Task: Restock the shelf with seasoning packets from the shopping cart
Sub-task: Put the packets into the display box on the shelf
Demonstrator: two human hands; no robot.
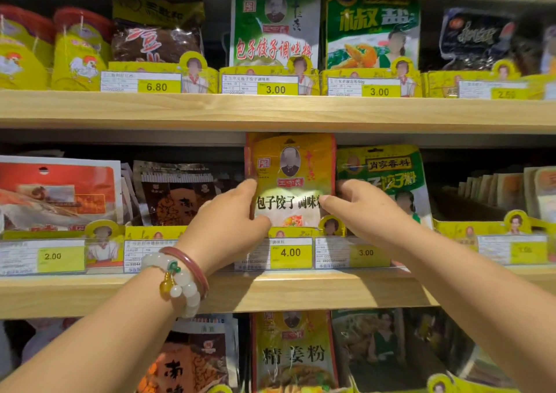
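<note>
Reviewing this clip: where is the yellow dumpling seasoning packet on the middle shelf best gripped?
By its two side edges, from the front, as the left hand and right hand do. The yellow packet stands upright and flat, with neighbours close beside it.

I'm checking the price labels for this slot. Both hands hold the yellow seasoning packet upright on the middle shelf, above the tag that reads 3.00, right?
Not quite. In the head view the left hand and right hand do hold the yellow seasoning packet upright on the middle shelf, but the price tag below it reads 4.00, not 3.00.
</note>
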